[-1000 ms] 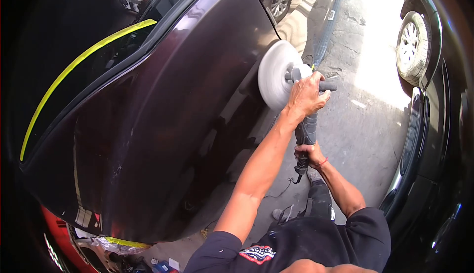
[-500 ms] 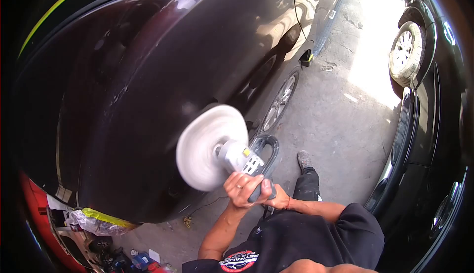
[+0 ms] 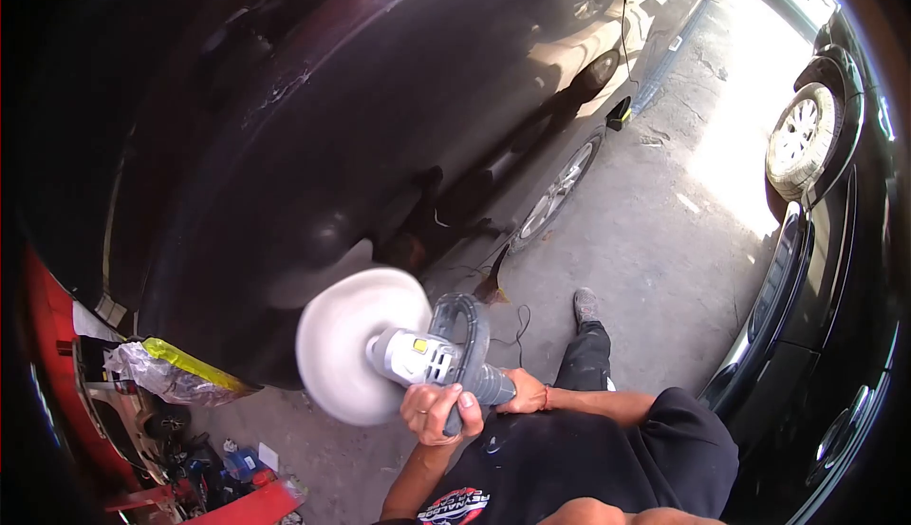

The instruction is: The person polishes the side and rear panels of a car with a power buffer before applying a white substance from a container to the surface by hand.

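A grey and black polisher (image 3: pixel 418 358) with a wide white round pad (image 3: pixel 356 345) is held out in front of my body. The pad is blurred by motion and overlaps the lower corner of a dark, glossy car panel (image 3: pixel 313 174). My left hand (image 3: pixel 443 413), wearing a ring, is closed round the lower end of the black loop handle (image 3: pixel 472 330). Further back, my right hand (image 3: pixel 524 392) wraps the rear grip of the polisher; a red band circles that wrist.
Plastic wrap with yellow tape (image 3: pixel 190 373) covers a part at the panel's lower left. Red metal framing (image 3: pixel 256 506) and assorted items lie below it. A cord (image 3: pixel 520 326) trails on the concrete floor (image 3: pixel 655 269). Another dark car (image 3: pixel 826 269) stands along the right.
The polisher and both hands have moved left and down, toward the panel's lower corner. My view has shifted, and more of the red framing shows at lower left.
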Demonstrator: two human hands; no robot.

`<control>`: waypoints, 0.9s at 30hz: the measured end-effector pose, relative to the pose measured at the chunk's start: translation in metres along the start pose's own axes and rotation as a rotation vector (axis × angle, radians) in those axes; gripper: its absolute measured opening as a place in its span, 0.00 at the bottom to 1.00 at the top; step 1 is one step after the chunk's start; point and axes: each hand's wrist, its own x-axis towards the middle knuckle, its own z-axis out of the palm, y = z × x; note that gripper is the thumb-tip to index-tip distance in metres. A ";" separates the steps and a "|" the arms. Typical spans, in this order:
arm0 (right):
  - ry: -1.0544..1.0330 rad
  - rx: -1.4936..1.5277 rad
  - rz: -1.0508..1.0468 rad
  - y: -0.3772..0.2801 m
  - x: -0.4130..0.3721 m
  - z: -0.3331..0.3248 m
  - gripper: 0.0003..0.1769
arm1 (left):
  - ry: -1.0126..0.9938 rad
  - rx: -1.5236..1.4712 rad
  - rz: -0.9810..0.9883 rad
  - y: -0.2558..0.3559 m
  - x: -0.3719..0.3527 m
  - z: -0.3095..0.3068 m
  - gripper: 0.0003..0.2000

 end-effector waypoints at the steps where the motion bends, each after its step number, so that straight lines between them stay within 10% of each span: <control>1: 0.116 0.050 0.030 -0.001 -0.006 -0.016 0.31 | 0.010 -0.076 0.030 -0.003 0.012 0.023 0.08; 12: 0.735 0.235 -0.033 -0.026 -0.036 -0.238 0.14 | -0.008 -0.466 0.108 0.021 0.194 0.314 0.03; 16: 0.679 0.591 -0.174 -0.004 -0.020 -0.256 0.33 | -0.172 -0.488 0.031 0.031 0.231 0.377 0.06; 27: 0.567 0.147 -0.164 0.013 -0.005 -0.143 0.28 | 0.064 -0.325 0.065 0.003 0.131 0.216 0.05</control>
